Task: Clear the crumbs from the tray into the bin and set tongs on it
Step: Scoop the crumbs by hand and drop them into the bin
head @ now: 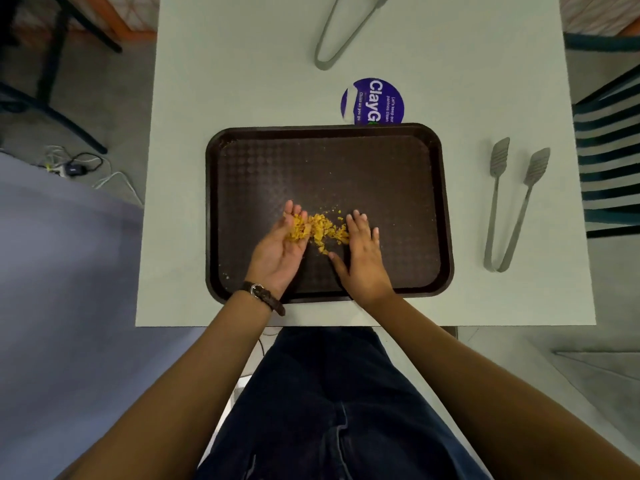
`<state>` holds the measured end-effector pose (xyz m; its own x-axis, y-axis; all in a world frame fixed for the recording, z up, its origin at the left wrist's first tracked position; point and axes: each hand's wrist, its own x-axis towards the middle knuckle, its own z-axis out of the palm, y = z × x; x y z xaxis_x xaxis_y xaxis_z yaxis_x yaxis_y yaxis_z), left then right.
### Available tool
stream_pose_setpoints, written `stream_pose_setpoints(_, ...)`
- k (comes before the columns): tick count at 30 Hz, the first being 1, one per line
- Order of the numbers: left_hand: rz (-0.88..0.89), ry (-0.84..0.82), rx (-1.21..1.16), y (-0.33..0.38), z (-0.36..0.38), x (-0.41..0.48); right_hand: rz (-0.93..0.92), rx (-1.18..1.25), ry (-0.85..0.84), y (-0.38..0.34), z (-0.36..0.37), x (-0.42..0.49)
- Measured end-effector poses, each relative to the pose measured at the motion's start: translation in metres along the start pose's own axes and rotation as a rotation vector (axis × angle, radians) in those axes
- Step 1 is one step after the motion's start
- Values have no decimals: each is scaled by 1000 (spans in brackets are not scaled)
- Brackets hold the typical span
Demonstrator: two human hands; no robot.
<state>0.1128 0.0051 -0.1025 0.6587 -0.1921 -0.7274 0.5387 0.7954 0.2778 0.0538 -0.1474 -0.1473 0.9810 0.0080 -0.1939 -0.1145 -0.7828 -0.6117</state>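
Note:
A dark brown tray (pixel 381 168) lies on the white table in front of me. A pile of yellow crumbs (pixel 327 230) sits near its front middle. My left hand (pixel 280 251) is palm up and cupped, with some crumbs resting on its fingers. My right hand (pixel 363 258) lies flat, palm down, its fingers against the right side of the pile. Metal tongs (pixel 509 206) lie on the table to the right of the tray. A second pair of tongs (pixel 341 32) lies at the table's far edge. No bin is in view.
A round purple sticker (pixel 375 100) is on the table just behind the tray. A striped chair (pixel 609 157) stands at the right. Cables (pixel 76 168) and a black stand's legs lie on the floor at the left. A few stray crumbs dot the tray's front left corner (pixel 227 276).

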Motion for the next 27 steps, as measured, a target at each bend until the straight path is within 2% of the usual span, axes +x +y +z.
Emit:
stream_pose_setpoints(4,-18,-69,-58,15,-13,-3,-63,-8,-42,-18,14,16)
stream_pose_setpoints(11,9,-81,-67,26,-18,-8,-231,-62,-47,-25,33,36)
stream_pose_setpoints(15,23,-68,-101,29,-19,-8,-349,-45,28,-16,39,41)
stream_pose_setpoints(27,0,-68,-90,29,-14,-16,-378,-33,226,-8,33,47)
